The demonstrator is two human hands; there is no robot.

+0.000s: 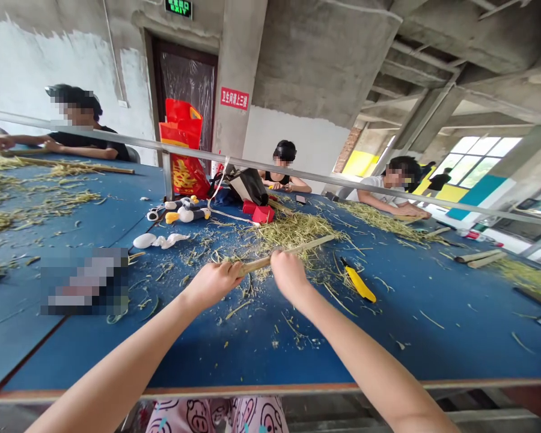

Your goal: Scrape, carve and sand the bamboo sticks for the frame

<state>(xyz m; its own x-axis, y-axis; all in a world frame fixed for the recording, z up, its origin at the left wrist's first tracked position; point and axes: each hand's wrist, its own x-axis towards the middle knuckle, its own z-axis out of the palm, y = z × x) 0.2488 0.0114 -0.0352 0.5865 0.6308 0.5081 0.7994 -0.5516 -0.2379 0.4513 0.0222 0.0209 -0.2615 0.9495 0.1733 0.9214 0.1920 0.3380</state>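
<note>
A pale wooden stick slants up to the right above the blue table, among shavings. My left hand is closed round its near end. My right hand is wrapped round it farther along, and the stick's far part sticks out beyond that fist. Whether anything else is inside either fist is hidden. Beneath and behind the stick spreads a heap of thin greenish shavings. To the right of my right hand lies a yellow tool with a black end, touched by neither hand.
The blue table bears white figures, a white object, a blurred flat object and a red bag. A metal rail crosses above it. Several people sit around; two short sticks lie at right.
</note>
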